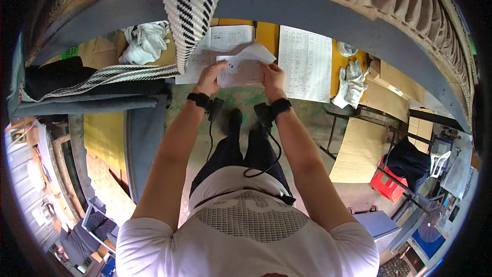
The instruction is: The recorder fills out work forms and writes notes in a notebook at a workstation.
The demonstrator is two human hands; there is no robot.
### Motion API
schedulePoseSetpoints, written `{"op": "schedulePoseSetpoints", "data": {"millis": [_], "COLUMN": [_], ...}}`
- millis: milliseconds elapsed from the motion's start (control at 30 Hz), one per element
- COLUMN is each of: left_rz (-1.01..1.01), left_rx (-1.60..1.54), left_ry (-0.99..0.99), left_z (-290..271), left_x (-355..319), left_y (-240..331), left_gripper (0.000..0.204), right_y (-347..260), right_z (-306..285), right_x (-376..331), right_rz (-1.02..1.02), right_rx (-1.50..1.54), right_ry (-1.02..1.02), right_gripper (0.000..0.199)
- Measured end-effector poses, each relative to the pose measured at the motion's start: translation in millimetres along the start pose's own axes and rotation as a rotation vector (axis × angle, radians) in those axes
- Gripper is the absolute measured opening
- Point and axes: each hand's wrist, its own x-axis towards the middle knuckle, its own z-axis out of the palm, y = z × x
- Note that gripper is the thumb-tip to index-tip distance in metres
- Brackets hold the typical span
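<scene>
A creased white sheet of paper (245, 74) is stretched between my two hands, its far edge curling upward. My left hand (209, 79) pinches the sheet at its left side. At the opposite side, my right hand (273, 78) grips it near the upper corner. Just beyond the sheet lies an open printed booklet (231, 36), partly covered by it. To the right of my right hand, a long sheet with a printed table (306, 64) hangs slightly over the near edge of the yellow-brown table (267, 36).
White work gloves (352, 83) lie at the right, and a white cloth bundle (145, 43) at the left. A black-and-white woven strap (185, 10) hangs in front. Cardboard sheets (360, 150) lean at the right near a red crate (388, 182). Dark padded boards (146, 143) stand left.
</scene>
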Motion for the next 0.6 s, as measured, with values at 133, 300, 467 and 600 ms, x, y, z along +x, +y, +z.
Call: {"op": "schedulePoseSetpoints", "data": {"millis": [133, 300, 467, 600], "left_rz": [-0.069, -0.091, 0.021, 0.070], "left_rx": [-0.188, -0.137, -0.063, -0.038], "left_ry": [-0.035, 0.088, 0.033, 0.065], "left_z": [7, -18, -8, -16], "left_x": [-5, 4, 10, 2], "left_y": [-2, -20, -23, -24], "left_gripper": [0.028, 0.025, 0.023, 0.027], "right_y": [7, 5, 1, -33], "right_z": [-10, -8, -28, -15], "right_x": [3, -8, -2, -42], "right_rz": [-0.026, -0.043, -0.511, -0.900], "right_rx": [-0.099, -0.051, -0.055, -0.435], "right_ry": [0.032, -0.002, 0.178, 0.217], "right_gripper": [0.018, 0.019, 0.013, 0.008]}}
